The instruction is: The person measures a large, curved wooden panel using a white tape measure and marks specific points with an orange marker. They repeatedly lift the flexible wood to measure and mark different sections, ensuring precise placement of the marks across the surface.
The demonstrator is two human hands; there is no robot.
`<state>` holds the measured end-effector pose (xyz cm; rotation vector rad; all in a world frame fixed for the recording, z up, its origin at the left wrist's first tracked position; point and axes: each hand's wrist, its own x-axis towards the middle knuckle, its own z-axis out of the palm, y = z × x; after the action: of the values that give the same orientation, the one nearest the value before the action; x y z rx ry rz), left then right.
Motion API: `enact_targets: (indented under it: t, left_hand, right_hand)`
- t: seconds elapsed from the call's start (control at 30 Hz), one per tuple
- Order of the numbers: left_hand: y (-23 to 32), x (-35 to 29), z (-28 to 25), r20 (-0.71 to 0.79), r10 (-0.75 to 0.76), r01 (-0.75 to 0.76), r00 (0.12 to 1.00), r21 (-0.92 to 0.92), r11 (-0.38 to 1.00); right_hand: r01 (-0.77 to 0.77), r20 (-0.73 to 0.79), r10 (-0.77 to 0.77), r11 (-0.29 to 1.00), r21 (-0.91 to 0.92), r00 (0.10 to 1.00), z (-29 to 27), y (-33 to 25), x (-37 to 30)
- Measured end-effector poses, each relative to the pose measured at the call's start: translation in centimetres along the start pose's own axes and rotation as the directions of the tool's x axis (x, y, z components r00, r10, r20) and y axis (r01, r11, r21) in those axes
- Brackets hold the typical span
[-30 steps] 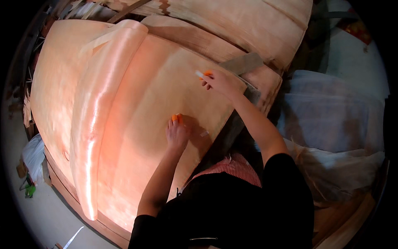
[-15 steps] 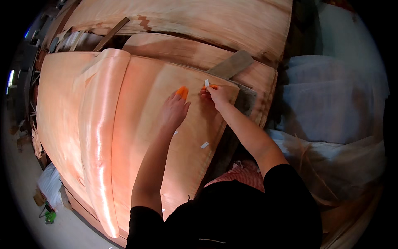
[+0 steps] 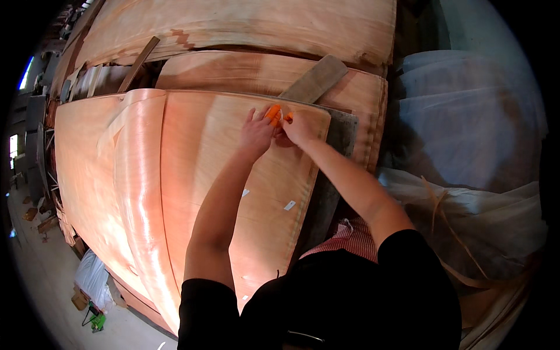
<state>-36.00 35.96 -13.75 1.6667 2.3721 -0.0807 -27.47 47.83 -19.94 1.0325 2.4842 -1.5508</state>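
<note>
Right grip (image 3: 300, 129): any contents unclear; upper wood stack (image 3: 262, 26) cut off.

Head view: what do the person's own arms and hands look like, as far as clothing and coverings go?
The left hand and right hand both show orange finger coverings, apparently finger cots. Plain black short sleeves cover the upper arms; the forearms are bare.

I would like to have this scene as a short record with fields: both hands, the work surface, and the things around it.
Left hand: close beside right hand; grip unclear
Right hand: near the sheet's far right corner; grip unclear
Finger colour: orange on both hands
Surface: wood sheet
On surface: small white pieces
Beyond: flat board
Right side: translucent sheeting
</note>
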Motion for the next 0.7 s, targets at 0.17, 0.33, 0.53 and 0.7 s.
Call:
enact_targets:
  t: [0.17,0.33,0.53,0.7]
  left_hand:
    - [0.5,0.5,-0.6,-0.138,0.013,-0.006,0.990,0.054,0.999]
    - [1.4,0.4,-0.5,-0.074,-0.157,0.154,0.985,-0.049,0.987]
    - [5.5,-1.8,1.0,-0.141,-0.278,0.235,0.950,-0.259,0.937]
    - [10.6,-4.4,2.2,-0.216,-0.261,0.153,0.941,-0.414,0.897]
  right_hand:
    - [-0.131,0.616,0.182,0.983,-0.128,0.767,-9.4,-3.9,2.4]
    - [-0.041,0.506,0.034,0.999,0.002,0.862,-15.0,-2.3,2.3]
    - [0.122,0.531,-0.044,0.986,-0.112,0.847,-17.5,-1.1,0.8]
    - [0.218,0.582,-0.029,0.941,-0.258,0.813,-15.2,-2.3,0.7]
